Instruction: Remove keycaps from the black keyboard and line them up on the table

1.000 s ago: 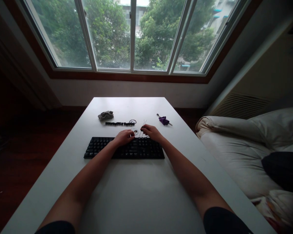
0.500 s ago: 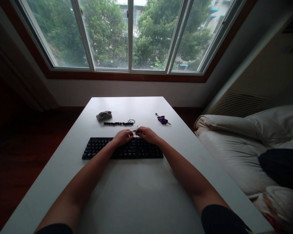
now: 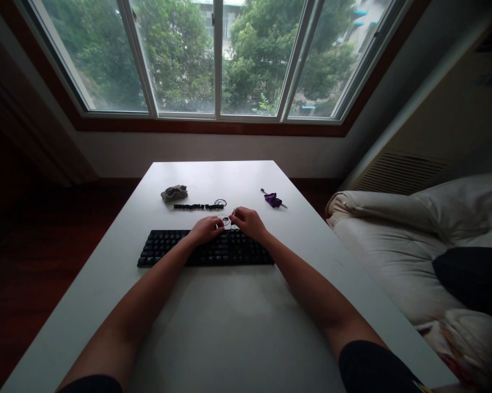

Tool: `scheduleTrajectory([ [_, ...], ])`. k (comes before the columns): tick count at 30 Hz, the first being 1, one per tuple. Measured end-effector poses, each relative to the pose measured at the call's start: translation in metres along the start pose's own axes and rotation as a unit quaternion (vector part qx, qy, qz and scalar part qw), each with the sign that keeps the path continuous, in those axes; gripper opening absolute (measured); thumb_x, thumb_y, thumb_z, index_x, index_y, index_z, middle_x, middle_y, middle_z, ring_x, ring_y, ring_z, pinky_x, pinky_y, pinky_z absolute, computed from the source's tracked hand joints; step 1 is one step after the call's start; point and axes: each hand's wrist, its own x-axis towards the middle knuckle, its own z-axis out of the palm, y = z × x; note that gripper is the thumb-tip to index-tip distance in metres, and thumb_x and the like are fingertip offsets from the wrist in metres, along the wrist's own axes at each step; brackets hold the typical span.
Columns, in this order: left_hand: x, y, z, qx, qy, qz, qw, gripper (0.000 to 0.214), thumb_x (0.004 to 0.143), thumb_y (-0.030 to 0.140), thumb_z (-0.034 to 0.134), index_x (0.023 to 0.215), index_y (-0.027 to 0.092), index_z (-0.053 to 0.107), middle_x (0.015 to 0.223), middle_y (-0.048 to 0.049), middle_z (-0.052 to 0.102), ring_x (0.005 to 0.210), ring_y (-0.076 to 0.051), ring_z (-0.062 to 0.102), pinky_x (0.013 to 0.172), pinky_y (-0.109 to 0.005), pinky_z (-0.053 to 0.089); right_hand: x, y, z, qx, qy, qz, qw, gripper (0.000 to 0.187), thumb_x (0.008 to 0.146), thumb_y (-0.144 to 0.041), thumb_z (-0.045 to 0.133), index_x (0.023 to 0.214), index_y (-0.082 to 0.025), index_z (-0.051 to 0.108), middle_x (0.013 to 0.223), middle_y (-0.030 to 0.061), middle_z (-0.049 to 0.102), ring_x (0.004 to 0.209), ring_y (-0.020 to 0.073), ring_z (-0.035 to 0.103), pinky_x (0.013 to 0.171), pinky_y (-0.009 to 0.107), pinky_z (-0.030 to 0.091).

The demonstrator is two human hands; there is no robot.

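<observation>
A single camera sits on the person's head, above the near edge of the bench (image 3: 229, 316), looking forward and down along both forearms. It faces the window (image 3: 217, 60) across the room, so the far half of the bench appears small and distant. The wide lens seems to bend the edges. A sofa (image 3: 413, 245) fills the right side of the view.

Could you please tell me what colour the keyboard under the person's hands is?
The keyboard is black, keys and frame alike; the head view shows it.
</observation>
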Motion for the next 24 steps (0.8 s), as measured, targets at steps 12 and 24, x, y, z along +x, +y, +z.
scheduleTrajectory([
  [12, 0.0, -0.001, 0.0, -0.001, -0.002, -0.004, 1.0, 0.018, 0.088, 0.036, 0.058, 0.091, 0.023, 0.07, 0.091, -0.0023, 0.067, 0.077, -0.016, 0.061, 0.073, -0.027, 0.047, 0.001, 0.016, 0.0, 0.099, 0.017, 0.156, 0.983, 0.02, 0.087, -0.037, 0.055, 0.082, -0.019, 0.061, 0.065, 0.0007, 0.066, 0.056, 0.014, 0.063, 0.058, 0.023, 0.047],
  [24, 0.0, 0.0, 0.0, 0.001, -0.005, -0.005, 1.0, 0.019, 0.089, 0.036, 0.056, 0.092, 0.022, 0.07, 0.091, -0.0029, 0.067, 0.078, -0.017, 0.061, 0.074, -0.028, 0.047, -0.003, 0.0, 0.006, 0.018, 0.015, 0.088, 0.996, 0.025, 0.09, -0.044, 0.056, 0.082, -0.022, 0.061, 0.073, 0.0001, 0.067, 0.059, 0.0132, 0.062, 0.062, 0.024, 0.044],
])
